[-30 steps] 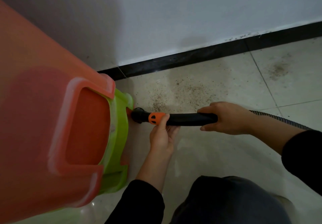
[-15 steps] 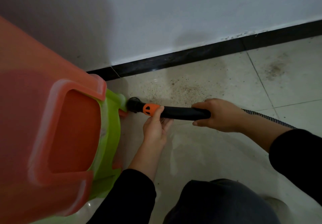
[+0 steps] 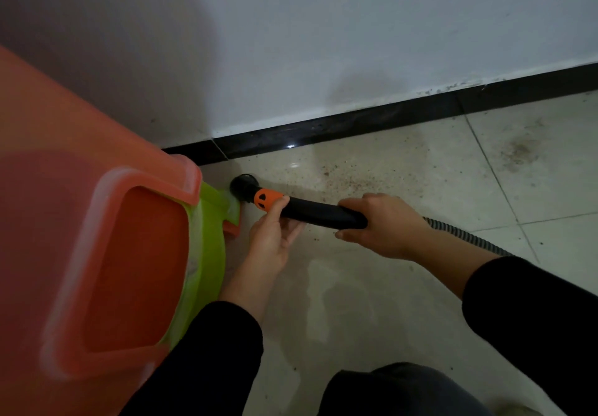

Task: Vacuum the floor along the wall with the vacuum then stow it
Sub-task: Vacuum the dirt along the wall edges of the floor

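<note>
The right hand (image 3: 378, 224) is wrapped round the black vacuum wand (image 3: 318, 212) while the left hand (image 3: 275, 237) pinches it by the orange collar (image 3: 267, 199), its tip low on the floor (image 3: 372, 302) just beside the stacked plastic stools (image 3: 97, 254), near the black skirting (image 3: 356, 124).

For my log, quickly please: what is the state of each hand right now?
Left hand: pinches the vacuum wand at its orange collar, thumb on top.
Right hand: grips the vacuum wand further back.
</note>
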Motion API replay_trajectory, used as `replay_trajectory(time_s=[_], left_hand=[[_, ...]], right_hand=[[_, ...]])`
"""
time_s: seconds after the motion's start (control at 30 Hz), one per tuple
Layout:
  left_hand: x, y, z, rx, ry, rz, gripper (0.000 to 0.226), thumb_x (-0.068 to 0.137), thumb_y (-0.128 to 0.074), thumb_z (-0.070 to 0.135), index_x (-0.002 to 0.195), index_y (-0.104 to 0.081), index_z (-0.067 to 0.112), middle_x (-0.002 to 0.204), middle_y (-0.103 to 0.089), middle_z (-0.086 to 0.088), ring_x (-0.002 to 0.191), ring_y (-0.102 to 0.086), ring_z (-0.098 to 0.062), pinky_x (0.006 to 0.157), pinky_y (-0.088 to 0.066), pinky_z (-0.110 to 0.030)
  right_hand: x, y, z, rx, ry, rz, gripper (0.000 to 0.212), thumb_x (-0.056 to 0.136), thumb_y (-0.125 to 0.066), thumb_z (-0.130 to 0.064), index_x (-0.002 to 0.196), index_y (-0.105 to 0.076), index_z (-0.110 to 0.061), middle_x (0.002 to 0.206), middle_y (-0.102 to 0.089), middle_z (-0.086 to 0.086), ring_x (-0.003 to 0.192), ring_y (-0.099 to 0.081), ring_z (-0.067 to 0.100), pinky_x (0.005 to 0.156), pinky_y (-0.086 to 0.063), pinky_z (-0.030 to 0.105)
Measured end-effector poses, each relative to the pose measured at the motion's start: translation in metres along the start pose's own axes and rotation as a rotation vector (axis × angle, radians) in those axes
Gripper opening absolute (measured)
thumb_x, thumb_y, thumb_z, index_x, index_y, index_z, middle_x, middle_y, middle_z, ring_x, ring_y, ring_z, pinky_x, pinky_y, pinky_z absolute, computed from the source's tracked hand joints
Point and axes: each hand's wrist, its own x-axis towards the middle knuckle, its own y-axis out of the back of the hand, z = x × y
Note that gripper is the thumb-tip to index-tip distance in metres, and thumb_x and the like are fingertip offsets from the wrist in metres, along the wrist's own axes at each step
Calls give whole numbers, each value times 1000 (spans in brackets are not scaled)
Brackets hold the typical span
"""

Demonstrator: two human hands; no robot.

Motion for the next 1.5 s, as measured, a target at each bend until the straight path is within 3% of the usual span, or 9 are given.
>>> replay_trajectory(time_s=[0.1,0.33,0.57,0.7,0.87,1.07,1.27,1.5], left_hand=[[5,0,10,7,-6,-7,10,92,-63,16,96,-57,9,101,-65,-14,91,-65,-20,65,-57,-29],[24,-4,24,48,-28,-16,12,92,-63,18,95,-55,10,95,-63,-11,86,-63,-18,56,-58,-25],[29,-7,30,75,-15,-40,18,91,-63,18,103,-55,7,95,-63,-11,86,-64,-18,68,-56,-28],[30,-4,27,60,-9,-28,33,89,-67,18,116,-54,4,103,-64,-13,93,-65,-20,56,-58,-25],[18,-9,17,30,-2,-33,22,88,-69,17,103,-57,5,104,-65,-15,96,-66,-21,61,-59,-24],[-7,-20,-7,-38,16,3,23,87,-70,14,104,-60,4,101,-68,-16,94,-68,-21,72,-60,-26],[-24,-23,-25,-116,-23,104,35,84,-74,13,114,-61,2,105,-68,-16,95,-67,-22,62,-59,-22],[-40,-23,-33,-144,4,127,21,84,-73,12,99,-63,4,99,-68,-14,87,-67,-19,63,-59,-22]], right_hand=[[8,-3,-10,-19,-12,25,38,89,-58,-52,123,-53,-35,93,-51,-5,92,-54,19,86,-47,37],[18,-9,-23,-25,-60,101,35,90,-57,-51,119,-53,-33,92,-53,-2,92,-55,21,87,-49,40],[20,-12,-27,-16,-76,133,36,89,-58,-52,119,-54,-32,94,-55,-1,91,-56,22,84,-49,38],[17,-10,-25,-4,-79,129,32,88,-60,-51,113,-56,-31,91,-58,-2,87,-57,20,82,-51,38],[7,-2,-16,41,-101,89,29,86,-63,-50,109,-58,-33,86,-60,-7,80,-59,15,78,-55,38],[-15,11,1,103,-114,18,28,86,-66,-46,110,-62,-31,80,-60,-10,70,-56,7,73,-53,33],[-24,17,5,136,-104,-66,28,86,-68,-42,111,-64,-29,79,-61,-8,71,-58,10,74,-53,33],[-33,20,12,142,-100,-109,24,84,-70,-41,105,-65,-32,77,-63,-7,70,-59,11,72,-51,31]])
